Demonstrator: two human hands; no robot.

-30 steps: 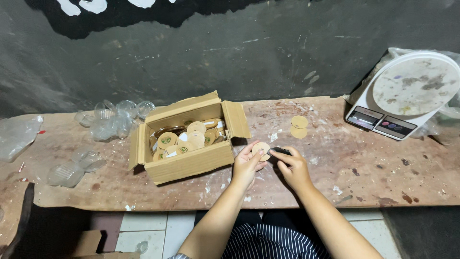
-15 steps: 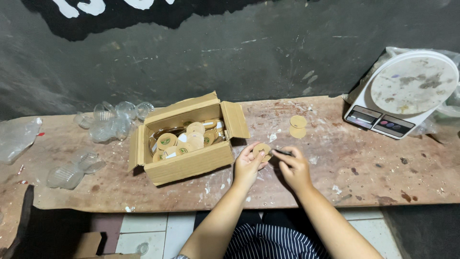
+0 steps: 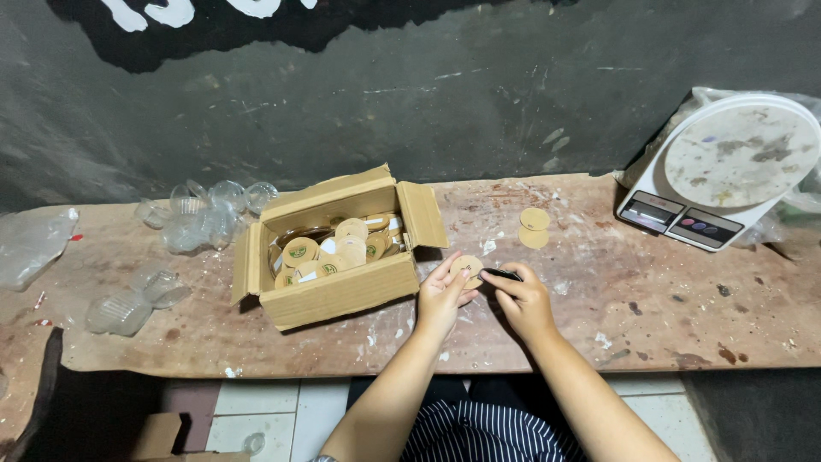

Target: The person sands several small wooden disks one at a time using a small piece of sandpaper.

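My left hand (image 3: 442, 295) holds a small round tan disc (image 3: 468, 267) just above the worn wooden bench (image 3: 599, 325). My right hand (image 3: 523, 299) grips a thin dark tool (image 3: 501, 275) whose tip meets the disc's edge. Both hands sit just right of an open cardboard box (image 3: 338, 295) filled with several similar round tan discs, some with green marks. Two more tan discs (image 3: 534, 228) lie flat on the bench beyond my right hand.
A white kitchen scale (image 3: 727, 175) stands at the back right. Clear plastic cups (image 3: 201, 214) cluster behind the box, more cups (image 3: 132, 299) lie at the left, and a clear bag (image 3: 30, 244) at the far left. A dark wall backs the bench.
Both hands have stayed in place next to the box, with only small finger movements on the disc and tool.
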